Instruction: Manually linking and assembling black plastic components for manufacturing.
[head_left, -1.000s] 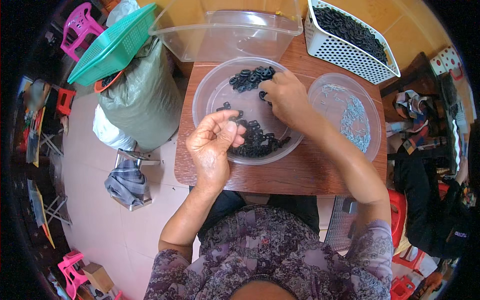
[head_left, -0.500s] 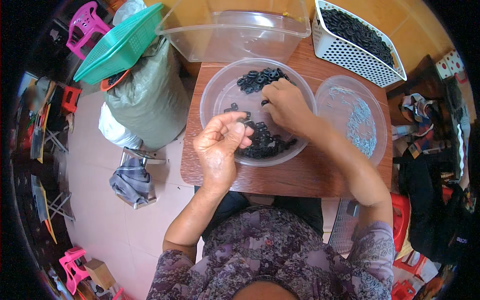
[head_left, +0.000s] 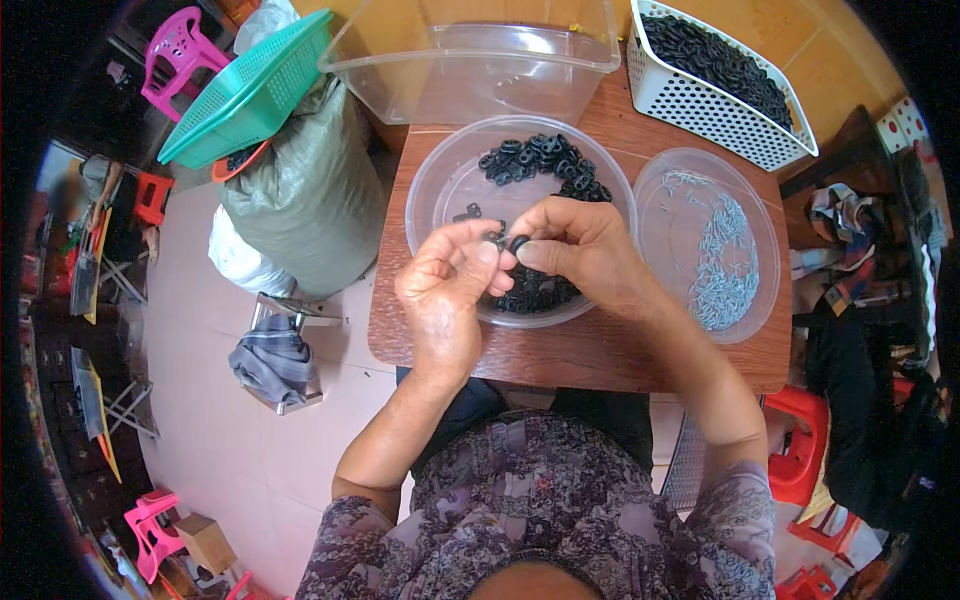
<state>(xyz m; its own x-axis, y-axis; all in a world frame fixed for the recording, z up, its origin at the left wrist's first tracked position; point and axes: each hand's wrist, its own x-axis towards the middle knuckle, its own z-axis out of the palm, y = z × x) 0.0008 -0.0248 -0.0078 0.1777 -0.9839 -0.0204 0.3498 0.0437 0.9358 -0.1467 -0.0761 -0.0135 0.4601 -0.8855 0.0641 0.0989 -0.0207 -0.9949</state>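
Observation:
Over a round clear plastic tub (head_left: 424, 180), my two hands meet with their fingertips close together. My left hand (head_left: 445, 285) pinches a small black part (head_left: 493, 238) between thumb and fingers. Between the thumb and fingers of my right hand (head_left: 585, 250) is a small black ring (head_left: 518, 244), right beside that part. I cannot tell whether the two pieces touch. In the tub lie a heap of black rings (head_left: 540, 158) at the far side and another pile of small black parts (head_left: 535, 290) nearer me, partly covered by my hands.
Right of the tub, a shallow round tray (head_left: 680, 270) holds many small silvery pins (head_left: 728, 265). A white perforated basket (head_left: 720, 125) of black parts and a clear bin (head_left: 470, 85) stand at the back. A stuffed sack (head_left: 305, 200) with a green basket (head_left: 245, 100) is left of the table (head_left: 420, 335).
My right hand has come back from the far heap toward my left hand, bringing a black ring. My left hand keeps its pinch. The view has shifted slightly.

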